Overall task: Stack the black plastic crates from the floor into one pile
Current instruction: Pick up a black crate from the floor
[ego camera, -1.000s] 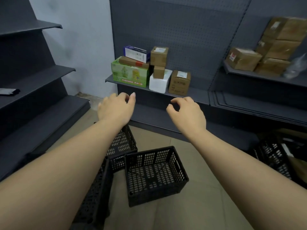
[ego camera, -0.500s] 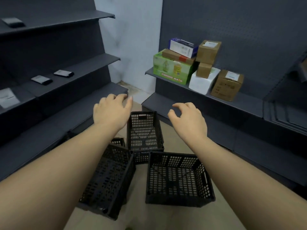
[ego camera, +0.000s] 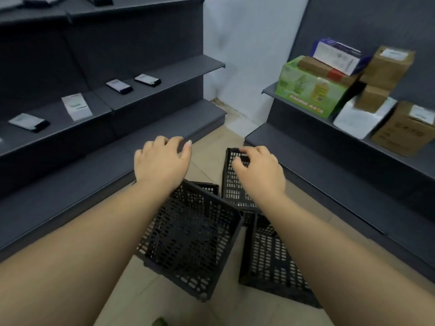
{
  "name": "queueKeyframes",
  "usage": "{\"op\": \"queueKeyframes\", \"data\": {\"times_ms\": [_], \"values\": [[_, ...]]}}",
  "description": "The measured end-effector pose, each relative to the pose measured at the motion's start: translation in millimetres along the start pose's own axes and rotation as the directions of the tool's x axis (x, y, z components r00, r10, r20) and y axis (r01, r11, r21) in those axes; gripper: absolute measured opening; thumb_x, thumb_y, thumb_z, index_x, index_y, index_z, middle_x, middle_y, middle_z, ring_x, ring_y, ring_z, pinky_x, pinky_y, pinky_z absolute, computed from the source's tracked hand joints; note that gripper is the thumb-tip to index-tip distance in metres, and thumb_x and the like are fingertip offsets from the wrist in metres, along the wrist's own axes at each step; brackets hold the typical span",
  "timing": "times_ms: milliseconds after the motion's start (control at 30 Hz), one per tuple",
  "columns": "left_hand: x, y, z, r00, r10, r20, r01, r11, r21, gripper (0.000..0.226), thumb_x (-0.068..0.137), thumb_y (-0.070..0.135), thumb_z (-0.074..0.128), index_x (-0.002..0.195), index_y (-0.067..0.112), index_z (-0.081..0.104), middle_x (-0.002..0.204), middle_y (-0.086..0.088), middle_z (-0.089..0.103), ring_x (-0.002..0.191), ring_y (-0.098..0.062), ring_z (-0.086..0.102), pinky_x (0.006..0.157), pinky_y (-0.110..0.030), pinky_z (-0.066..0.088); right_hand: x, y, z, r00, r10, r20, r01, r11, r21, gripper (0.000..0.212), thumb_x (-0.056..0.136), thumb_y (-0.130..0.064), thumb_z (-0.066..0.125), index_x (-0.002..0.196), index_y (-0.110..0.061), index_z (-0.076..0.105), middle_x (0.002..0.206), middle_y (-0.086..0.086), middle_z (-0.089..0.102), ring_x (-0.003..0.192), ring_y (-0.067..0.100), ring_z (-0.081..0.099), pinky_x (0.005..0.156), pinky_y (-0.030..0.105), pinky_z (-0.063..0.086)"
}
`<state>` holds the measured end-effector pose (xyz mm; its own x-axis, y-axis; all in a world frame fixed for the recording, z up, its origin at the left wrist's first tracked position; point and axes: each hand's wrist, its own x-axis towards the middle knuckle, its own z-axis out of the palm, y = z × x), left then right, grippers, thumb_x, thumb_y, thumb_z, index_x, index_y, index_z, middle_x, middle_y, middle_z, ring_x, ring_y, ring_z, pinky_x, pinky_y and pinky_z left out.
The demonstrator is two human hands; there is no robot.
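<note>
Three black perforated plastic crates lie on the tan floor. The nearest crate [ego camera: 190,241] is tilted, lower centre. A second crate [ego camera: 270,262] sits to its right, partly under my right forearm. A third crate [ego camera: 231,180] stands farther back, between my hands. My left hand [ego camera: 162,161] hovers above the crates with loosely curled fingers, holding nothing. My right hand [ego camera: 259,172] hangs over the far crate, fingers curled downward, empty; whether it touches the rim I cannot tell.
Dark grey shelving [ego camera: 153,90] runs along the left with small flat packets [ego camera: 118,86] and a white card [ego camera: 76,106]. A right shelf [ego camera: 306,109] carries a green box [ego camera: 310,90], a white box [ego camera: 360,118] and brown cartons [ego camera: 404,132]. A white wall [ego camera: 247,55] stands at the back corner.
The view has swung left and down, so the crates now lie directly under my arms. Both hands have dropped lower toward the crates, still empty.
</note>
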<state>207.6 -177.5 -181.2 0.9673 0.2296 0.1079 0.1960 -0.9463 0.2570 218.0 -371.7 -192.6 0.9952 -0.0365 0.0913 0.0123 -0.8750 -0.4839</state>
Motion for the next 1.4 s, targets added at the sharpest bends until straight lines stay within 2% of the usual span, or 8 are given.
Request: {"op": "queueKeyframes", "data": {"times_ms": [233,467,567,733,833,967,1233,1400], "values": [[46.0,-92.0,-11.8,0.993,-0.112,-0.023,0.113,0.992,0.055,0.056,0.095,0.056,0.021,0.135,0.029,0.049,0.134,-0.006,0.052,0.122,-0.031,0.045,0.097,-0.046,0.034,36.5,-80.3,72.3,0.992,-0.092,0.084,0.092,0.996,0.005,0.045,0.091,-0.043,0.041,0.132,-0.029,0.052,0.133,-0.002,0.050,0.118,0.021,0.045,0.093,0.038,0.039],[60.9,-125.0,22.3,0.940,-0.340,-0.017,0.340,0.939,0.046,0.054,0.095,0.054,0.023,0.136,0.030,0.047,0.135,-0.005,0.049,0.124,-0.029,0.042,0.099,-0.046,0.032,92.5,-87.7,126.6,0.945,-0.243,0.219,0.258,0.965,-0.041,0.047,0.091,-0.042,0.040,0.134,-0.026,0.051,0.133,0.000,0.051,0.115,0.022,0.047,0.092,0.039,0.040],[54.3,-122.5,50.4,0.878,-0.478,-0.030,0.478,0.878,0.028,0.053,0.095,0.054,0.025,0.137,0.029,0.046,0.135,-0.006,0.048,0.125,-0.031,0.041,0.100,-0.046,0.032,117.7,-76.9,151.5,0.899,-0.331,0.287,0.358,0.933,-0.047,0.047,0.091,-0.043,0.040,0.133,-0.026,0.051,0.132,0.000,0.052,0.113,0.023,0.049,0.092,0.039,0.041],[27.2,-100.8,108.4,0.717,-0.697,-0.015,0.697,0.717,-0.034,0.051,0.094,0.052,0.029,0.137,0.030,0.046,0.138,-0.009,0.045,0.126,-0.032,0.040,0.102,-0.045,0.031,143.5,-47.2,185.1,0.780,-0.499,0.379,0.554,0.831,-0.046,0.045,0.091,-0.043,0.043,0.130,-0.025,0.055,0.128,0.002,0.054,0.112,0.024,0.050,0.091,0.039,0.041],[10.6,-86.0,140.3,0.650,-0.760,-0.004,0.760,0.649,-0.035,0.051,0.093,0.052,0.029,0.137,0.031,0.044,0.137,-0.009,0.044,0.127,-0.032,0.039,0.103,-0.046,0.031,149.4,-27.6,203.1,0.710,-0.552,0.438,0.633,0.773,-0.052,0.042,0.091,-0.042,0.044,0.127,-0.025,0.056,0.126,0.003,0.051,0.110,0.025,0.051,0.090,0.040,0.041],[-5.7,-79.8,176.0,0.597,-0.802,-0.009,0.802,0.597,-0.024,0.050,0.094,0.051,0.029,0.137,0.031,0.045,0.139,-0.007,0.044,0.127,-0.031,0.038,0.102,-0.046,0.032,151.6,5.2,235.4,0.646,-0.570,0.507,0.688,0.722,-0.065,0.042,0.092,-0.043,0.044,0.129,-0.024,0.053,0.128,0.005,0.047,0.110,0.028,0.049,0.090,0.041,0.042],[-40.8,-84.4,262.2,0.463,-0.886,0.011,0.886,0.463,0.007,0.050,0.094,0.051,0.030,0.141,0.034,0.036,0.144,-0.010,0.036,0.132,-0.032,0.033,0.107,-0.049,0.029,150.4,73.4,309.6,0.607,-0.553,0.571,0.716,0.692,-0.092,0.046,0.091,-0.042,0.048,0.132,-0.023,0.051,0.140,0.009,0.041,0.119,0.033,0.045,0.096,0.048,0.041],[-59.6,-87.8,309.6,0.364,-0.930,0.055,0.929,0.367,0.053,0.052,0.093,0.053,0.031,0.143,0.037,0.031,0.153,-0.012,0.018,0.138,-0.034,0.018,0.110,-0.050,0.023,148.4,99.4,349.8,0.589,-0.544,0.597,0.725,0.682,-0.094,0.049,0.091,-0.042,0.048,0.137,-0.025,0.046,0.145,0.010,0.033,0.123,0.034,0.039,0.098,0.049,0.040]]}}
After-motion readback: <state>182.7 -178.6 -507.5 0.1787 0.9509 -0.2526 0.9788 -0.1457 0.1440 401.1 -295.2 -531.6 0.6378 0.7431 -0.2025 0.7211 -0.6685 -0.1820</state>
